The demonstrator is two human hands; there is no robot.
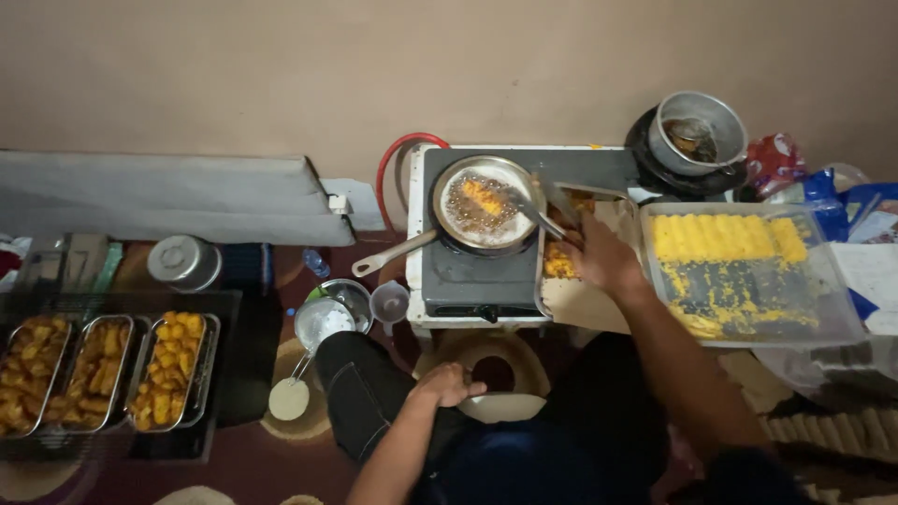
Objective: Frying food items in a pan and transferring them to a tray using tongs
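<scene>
Right hand [603, 257] grips tongs [547, 208], long axis slanting up-left toward fritter [483, 197] in frying pan [485, 204]; left hand [449, 383], curled loosely, rests on knee, farther off.

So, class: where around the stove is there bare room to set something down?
The stove top in front of the frying pan is bare. The paper-lined tray has room near its front edge. The floor by the flour bowl and cup is crowded.

The round shiny metal frying pan [484, 205] gleams on a matt dark stove top [468, 276]. Slim polished metal tongs [547, 210] catch the light. The clear glossy plastic tray [832, 318] looks smooth; three bright steel pans [201, 369] shine; the patterned floor covering [253, 463] seems cloth.
</scene>
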